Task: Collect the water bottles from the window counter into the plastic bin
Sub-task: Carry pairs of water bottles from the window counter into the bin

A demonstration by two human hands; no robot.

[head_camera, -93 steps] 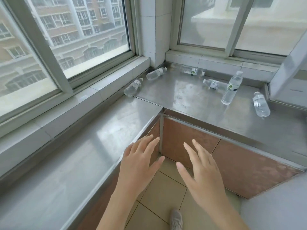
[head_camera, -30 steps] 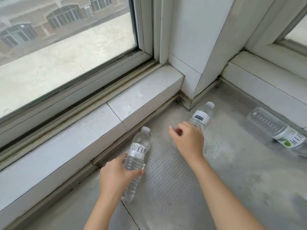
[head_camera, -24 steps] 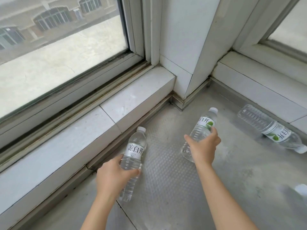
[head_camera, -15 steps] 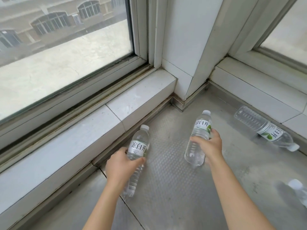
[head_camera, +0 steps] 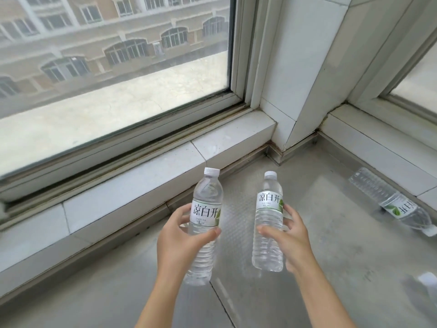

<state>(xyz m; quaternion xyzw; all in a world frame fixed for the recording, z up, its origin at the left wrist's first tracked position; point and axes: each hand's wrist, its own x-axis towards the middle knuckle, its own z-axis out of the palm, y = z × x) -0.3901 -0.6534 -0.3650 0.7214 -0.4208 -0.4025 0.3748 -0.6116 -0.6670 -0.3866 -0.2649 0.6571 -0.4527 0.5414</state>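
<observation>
My left hand grips a clear water bottle with a white cap and white-green label, held nearly upright above the steel counter. My right hand grips a second, matching bottle, also upright and off the counter. A third bottle lies on its side along the right sill, cap pointing right. The cap of another bottle shows at the right edge. The plastic bin is out of view.
White tiled sills run along the counter's back on the left and right, meeting at a white corner pillar. Large windows rise above the sills.
Both hands have lifted their bottles off the counter and turned them upright, side by side. The view has tilted up toward the window.
</observation>
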